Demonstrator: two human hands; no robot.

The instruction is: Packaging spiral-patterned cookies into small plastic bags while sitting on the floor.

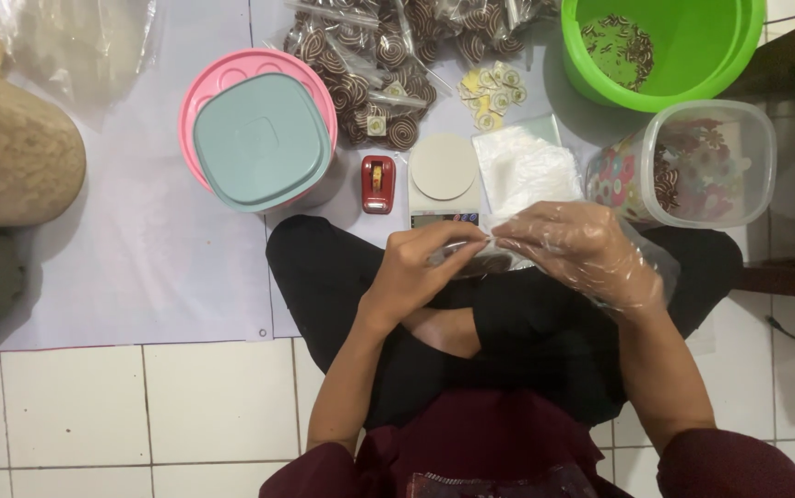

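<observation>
Hands meet over your crossed legs: your left hand [416,267], bare, pinches one end of a small clear bag [482,259] with dark contents, while your right hand [582,249], inside a loose transparent plastic glove, grips the other end, fingers closed on the plastic. The bag sits between both hands, just above your black trousers and close to the near edge of the white sheet [139,258] spread on the tiled floor [75,406]. Directly ahead of your hands a small scale [444,171] with a round pale platform stands beside a red tape dispenser [378,183] and a stack of empty clear bags [525,166]. Further out lie filled packets of spiral-patterned biscuits [370,65] and a scatter of small round stickers [492,92]. To your right, a clear tub [702,166] lies tilted on its side, and a green bucket [665,46] sits behind it near the sheet's far edge. To your left, a pink container with a grey-blue lid [259,138] leaves a wide bare stretch of sheet beside it, reaching to a large brown sack [10,148] at the left border.
</observation>
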